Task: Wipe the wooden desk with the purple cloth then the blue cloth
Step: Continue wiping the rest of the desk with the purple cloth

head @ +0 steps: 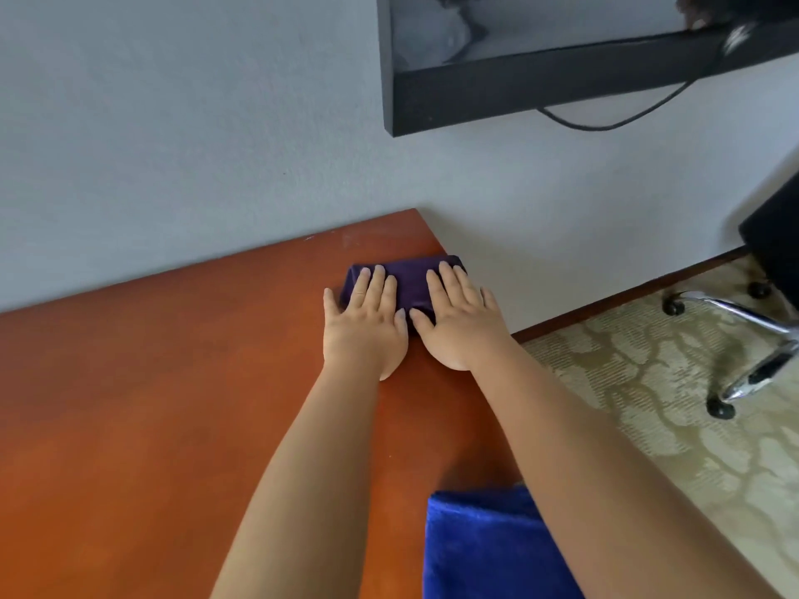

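The folded purple cloth [410, 281] lies near the far right corner of the reddish-brown wooden desk [173, 382]. My left hand [367, 324] presses flat on the cloth's left half with straight fingers. My right hand [456, 322] presses flat on its right half, fingers spread and straight, beside the desk's right edge. The blue cloth [484, 546] lies folded on the desk's near right part, between my forearms, and my right forearm partly covers it.
A grey wall runs along the desk's far edge. A black wall-mounted screen [562, 80] with a hanging cable is above right. On the patterned carpet [648, 425] to the right stands an office chair with a chrome wheeled base [752, 352].
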A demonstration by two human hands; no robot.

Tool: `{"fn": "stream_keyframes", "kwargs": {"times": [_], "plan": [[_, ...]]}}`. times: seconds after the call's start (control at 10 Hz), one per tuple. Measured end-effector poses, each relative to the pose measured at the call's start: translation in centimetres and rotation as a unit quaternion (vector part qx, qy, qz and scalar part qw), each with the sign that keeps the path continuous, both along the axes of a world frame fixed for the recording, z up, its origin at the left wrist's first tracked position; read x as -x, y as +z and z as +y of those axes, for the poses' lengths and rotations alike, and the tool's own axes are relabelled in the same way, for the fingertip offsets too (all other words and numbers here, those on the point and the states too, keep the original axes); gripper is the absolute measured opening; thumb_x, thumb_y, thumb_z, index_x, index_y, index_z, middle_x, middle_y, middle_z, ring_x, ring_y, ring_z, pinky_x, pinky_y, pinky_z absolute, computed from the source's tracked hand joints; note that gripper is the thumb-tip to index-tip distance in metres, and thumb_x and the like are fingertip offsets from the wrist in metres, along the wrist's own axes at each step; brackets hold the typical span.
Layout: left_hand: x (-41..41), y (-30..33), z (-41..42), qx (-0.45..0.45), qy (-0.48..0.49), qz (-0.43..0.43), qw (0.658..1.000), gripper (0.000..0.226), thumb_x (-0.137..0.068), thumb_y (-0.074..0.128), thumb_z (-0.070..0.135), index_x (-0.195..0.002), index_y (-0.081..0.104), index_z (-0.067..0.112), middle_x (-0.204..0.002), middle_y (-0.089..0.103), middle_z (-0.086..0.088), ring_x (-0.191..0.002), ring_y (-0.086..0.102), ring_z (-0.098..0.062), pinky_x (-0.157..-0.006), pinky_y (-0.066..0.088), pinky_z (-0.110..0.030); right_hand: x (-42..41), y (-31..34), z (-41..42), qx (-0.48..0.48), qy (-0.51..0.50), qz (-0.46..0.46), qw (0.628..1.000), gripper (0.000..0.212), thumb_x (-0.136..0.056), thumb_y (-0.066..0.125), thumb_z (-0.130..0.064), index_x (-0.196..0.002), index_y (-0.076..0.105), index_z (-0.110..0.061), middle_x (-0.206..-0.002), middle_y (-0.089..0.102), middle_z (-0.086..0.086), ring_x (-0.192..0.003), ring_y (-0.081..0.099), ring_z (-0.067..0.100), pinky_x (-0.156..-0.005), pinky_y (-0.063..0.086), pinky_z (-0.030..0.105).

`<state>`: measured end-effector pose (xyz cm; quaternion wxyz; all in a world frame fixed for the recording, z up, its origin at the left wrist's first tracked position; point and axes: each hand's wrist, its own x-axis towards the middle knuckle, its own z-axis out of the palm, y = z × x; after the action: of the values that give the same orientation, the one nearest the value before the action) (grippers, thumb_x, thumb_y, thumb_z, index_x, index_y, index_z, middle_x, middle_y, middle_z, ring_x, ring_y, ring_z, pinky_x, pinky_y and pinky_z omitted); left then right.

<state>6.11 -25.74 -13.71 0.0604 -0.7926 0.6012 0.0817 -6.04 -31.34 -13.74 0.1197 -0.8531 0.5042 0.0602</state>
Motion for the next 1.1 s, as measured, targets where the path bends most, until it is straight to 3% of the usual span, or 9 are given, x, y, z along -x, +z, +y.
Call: {"fn": "stream_keyframes", "kwargs": {"times": [0.4, 1.1], "plan": [[2.5, 0.1, 3.0, -0.013, 0.048, 0.007, 0.999, 0.055, -0.102, 0.005, 0.039, -0.151, -0.011, 0.021, -0.158, -0.020, 0.005, -0.145, -0.020, -0.012, -0.117, -0.004, -0.053, 2.0, -0.1, 0.8, -0.004, 0.070, -0.012, 0.997, 0.065, -0.099, 0.015, -0.053, -0.152, -0.009, -0.023, -0.159, -0.018, -0.002, -0.145, -0.017, 0.013, -0.119, -0.006, 0.042], [-7.6, -0.2, -8.9, 0.025, 0.060, 0.016, 0.998, 0.055, -0.102, 0.008, 0.037, -0.152, -0.008, 0.020, -0.160, -0.014, 0.003, -0.146, -0.016, -0.012, -0.117, -0.008, -0.052, -8.6, 0.0, -10.8, 0.003, 0.054, 0.004, 0.999, 0.065, -0.099, 0.016, -0.051, -0.152, -0.010, -0.024, -0.159, -0.019, -0.003, -0.145, -0.018, 0.012, -0.117, -0.010, 0.044]]}}
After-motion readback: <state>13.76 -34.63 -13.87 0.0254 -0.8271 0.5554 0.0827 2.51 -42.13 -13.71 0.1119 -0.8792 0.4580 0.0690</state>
